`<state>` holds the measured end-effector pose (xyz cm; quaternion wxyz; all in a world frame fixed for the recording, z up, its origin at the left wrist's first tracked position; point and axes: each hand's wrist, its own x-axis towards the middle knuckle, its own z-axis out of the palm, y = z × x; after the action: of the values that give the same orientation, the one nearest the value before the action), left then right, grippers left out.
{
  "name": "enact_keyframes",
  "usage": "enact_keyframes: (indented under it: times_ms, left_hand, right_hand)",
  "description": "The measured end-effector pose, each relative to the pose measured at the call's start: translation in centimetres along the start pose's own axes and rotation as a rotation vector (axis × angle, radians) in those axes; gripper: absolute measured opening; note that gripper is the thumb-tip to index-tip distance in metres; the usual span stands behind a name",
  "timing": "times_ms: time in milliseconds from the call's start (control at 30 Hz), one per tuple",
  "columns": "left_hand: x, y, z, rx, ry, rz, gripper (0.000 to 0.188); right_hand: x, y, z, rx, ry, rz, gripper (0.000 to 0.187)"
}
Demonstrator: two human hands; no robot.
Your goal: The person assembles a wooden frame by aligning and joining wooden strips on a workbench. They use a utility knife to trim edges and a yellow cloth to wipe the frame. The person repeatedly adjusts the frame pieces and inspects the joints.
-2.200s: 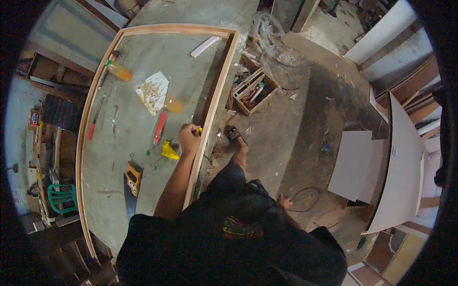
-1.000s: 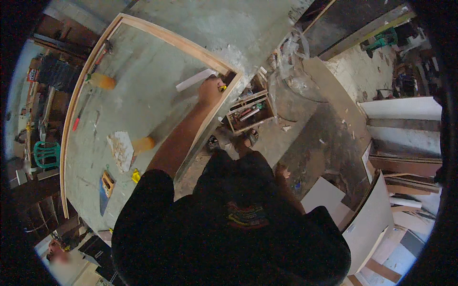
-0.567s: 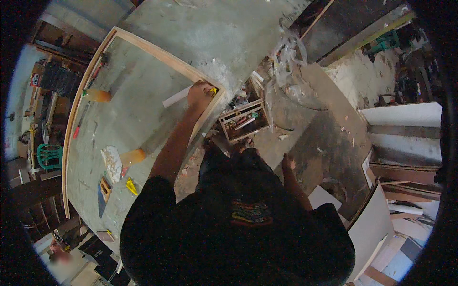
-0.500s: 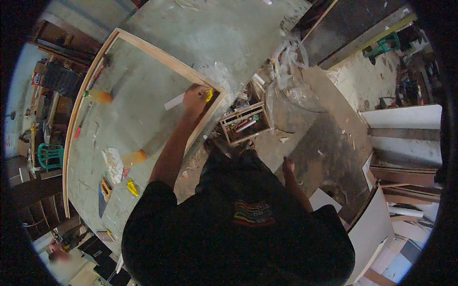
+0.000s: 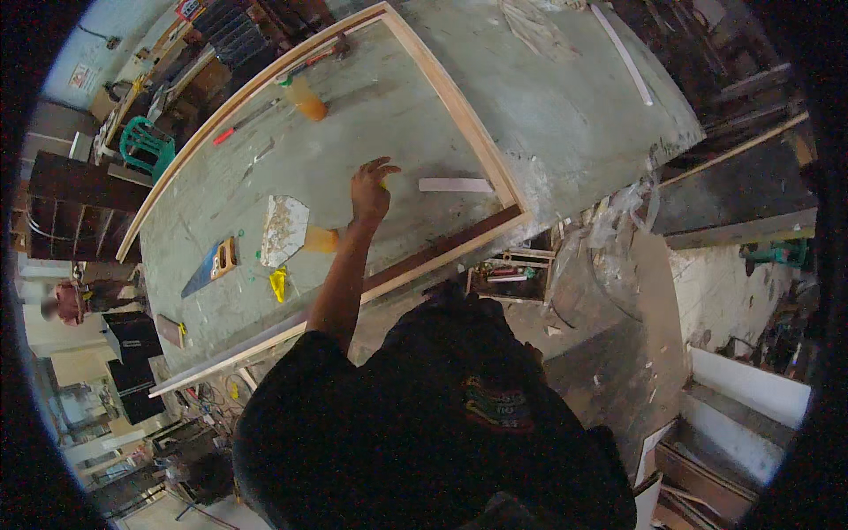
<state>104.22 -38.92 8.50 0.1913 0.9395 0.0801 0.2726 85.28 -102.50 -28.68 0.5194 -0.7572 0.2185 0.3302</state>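
Note:
My left hand (image 5: 371,190) is raised over the grey tabletop (image 5: 406,115), inside a large wooden frame (image 5: 459,110). Its fingers are bent around a small yellow object (image 5: 385,184), mostly covered by the hand, so its kind is unclear. A pale flat strip (image 5: 455,185) lies to the right of the hand, near the frame's corner. To the left of my forearm are a whitish, stained, angular piece (image 5: 284,231), a bottle of orange-brown liquid (image 5: 323,239) and a yellow object (image 5: 279,284). My right hand does not show; my dark-clothed body hides that side.
A handsaw (image 5: 212,265) lies at the left, and another orange-brown bottle (image 5: 306,99) lies farther back. A wooden toolbox (image 5: 508,284) stands on the floor beyond the near frame rail. Crumpled clear plastic (image 5: 609,212) hangs by the table's right edge. Another person (image 5: 69,302) is at far left.
My left hand has moved left, away from the frame's corner, leaving the pale strip lying on the table. The view has turned leftward, and my right hand has dropped out of sight.

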Motion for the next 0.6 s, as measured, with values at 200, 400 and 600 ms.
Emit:
enact_keyframes:
  times_ms: [200, 400, 600]
  left_hand:
    - [-1.9, -0.4, -1.3, -0.298, 0.034, -0.189, 0.058]
    - [-2.4, -0.4, -0.9, -0.314, 0.040, -0.237, 0.051]
    - [-2.5, -2.2, 1.2, -0.600, -0.023, -0.413, 0.045]
  right_hand:
    - [6.1, -7.2, -1.3, 0.368, -0.051, 0.096, 0.042]
    - [6.7, -14.8, -2.2, 0.220, 0.090, 0.184, 0.034]
    - [3.0, -14.3, -0.2, -0.071, 0.145, 0.037, 0.039]
